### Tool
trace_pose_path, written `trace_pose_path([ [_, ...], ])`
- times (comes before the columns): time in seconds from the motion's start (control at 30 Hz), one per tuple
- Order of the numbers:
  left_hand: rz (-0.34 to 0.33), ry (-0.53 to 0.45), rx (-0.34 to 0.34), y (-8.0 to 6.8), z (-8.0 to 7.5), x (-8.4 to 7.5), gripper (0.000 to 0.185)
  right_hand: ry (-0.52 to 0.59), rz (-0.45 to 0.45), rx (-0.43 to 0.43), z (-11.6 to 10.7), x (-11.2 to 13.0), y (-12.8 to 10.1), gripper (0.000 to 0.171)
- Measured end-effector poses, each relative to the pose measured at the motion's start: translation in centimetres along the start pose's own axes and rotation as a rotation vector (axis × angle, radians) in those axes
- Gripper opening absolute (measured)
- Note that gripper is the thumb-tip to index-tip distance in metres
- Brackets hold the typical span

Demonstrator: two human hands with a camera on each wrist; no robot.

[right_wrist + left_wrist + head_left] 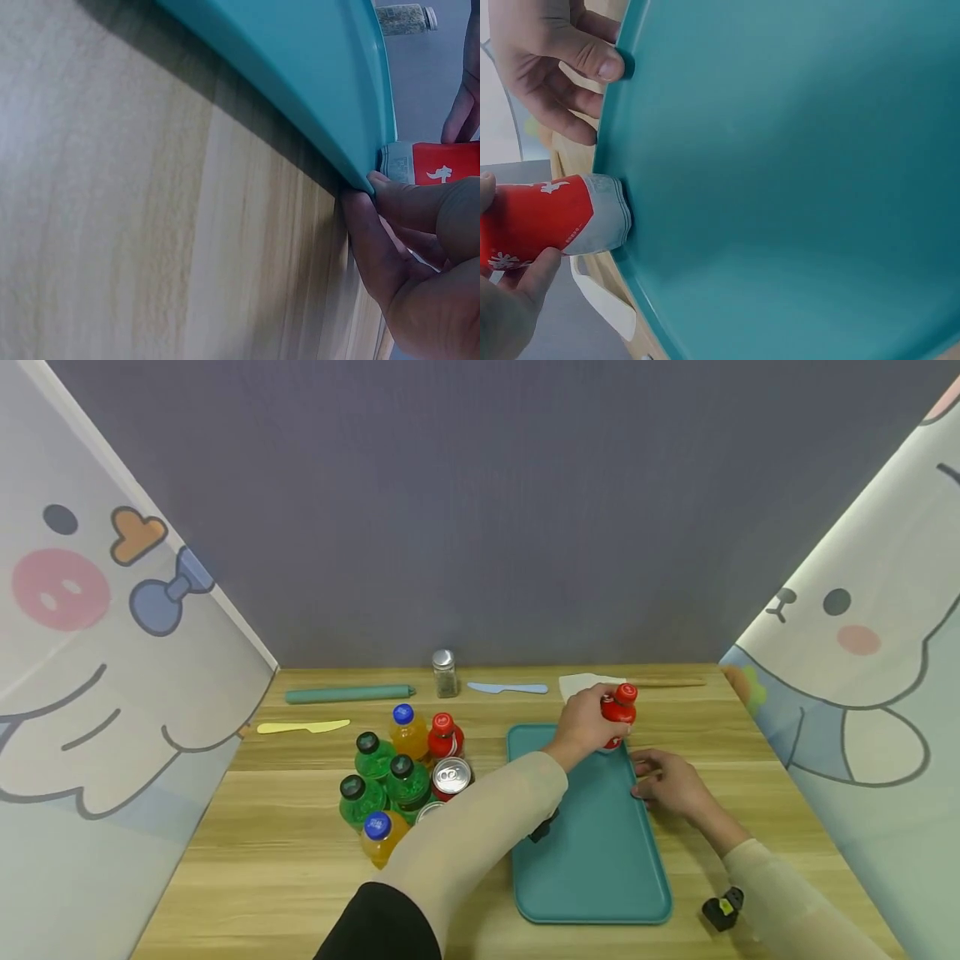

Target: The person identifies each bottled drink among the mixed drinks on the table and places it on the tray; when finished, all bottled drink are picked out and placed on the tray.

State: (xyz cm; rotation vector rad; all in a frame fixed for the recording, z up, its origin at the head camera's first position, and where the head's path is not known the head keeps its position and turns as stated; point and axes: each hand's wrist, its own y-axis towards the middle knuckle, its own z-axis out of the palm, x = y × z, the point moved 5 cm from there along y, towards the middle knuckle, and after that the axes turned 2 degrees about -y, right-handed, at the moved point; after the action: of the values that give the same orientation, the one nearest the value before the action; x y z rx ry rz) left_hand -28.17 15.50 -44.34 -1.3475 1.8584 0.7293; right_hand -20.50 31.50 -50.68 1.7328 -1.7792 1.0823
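My left hand grips a small red bottle with a red cap, holding it upright at the far right corner of a teal tray. In the left wrist view the red bottle has its base against the tray, at the rim. My right hand pinches the tray's right rim, thumb on top. The right wrist view shows those fingers at the rim of the tray, with the red bottle just beyond.
Left of the tray stands a cluster of green, orange and red bottles and cans. A shaker, blue knife, yellow knife, green roll and white sheet lie at the back. Printed curtains flank the table.
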Motion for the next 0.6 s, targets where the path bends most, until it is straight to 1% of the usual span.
trace_pose_path([
  [0.1,0.014,0.055,0.04,0.1,0.0,-0.2,0.064,-0.006,-0.013,-0.001,0.1,0.0,0.0,0.054],
  [0.23,0.032,0.114,0.135,0.1,-0.5,-0.9,0.069,-0.018,-0.015,0.001,0.0,0.1,-0.1,0.054],
  [0.37,0.014,0.092,0.229,-0.3,-1.3,-1.4,0.076,-0.033,-0.011,-0.001,0.0,0.0,-0.1,0.055],
  [0.47,-0.005,0.08,0.261,-0.6,-1.8,-1.5,0.08,-0.04,-0.012,-0.003,0.0,0.0,0.0,0.056],
  [0.6,-0.009,0.064,0.272,-1.1,-2.5,-1.5,0.079,-0.039,-0.007,-0.004,0.0,0.0,0.0,0.056],
])
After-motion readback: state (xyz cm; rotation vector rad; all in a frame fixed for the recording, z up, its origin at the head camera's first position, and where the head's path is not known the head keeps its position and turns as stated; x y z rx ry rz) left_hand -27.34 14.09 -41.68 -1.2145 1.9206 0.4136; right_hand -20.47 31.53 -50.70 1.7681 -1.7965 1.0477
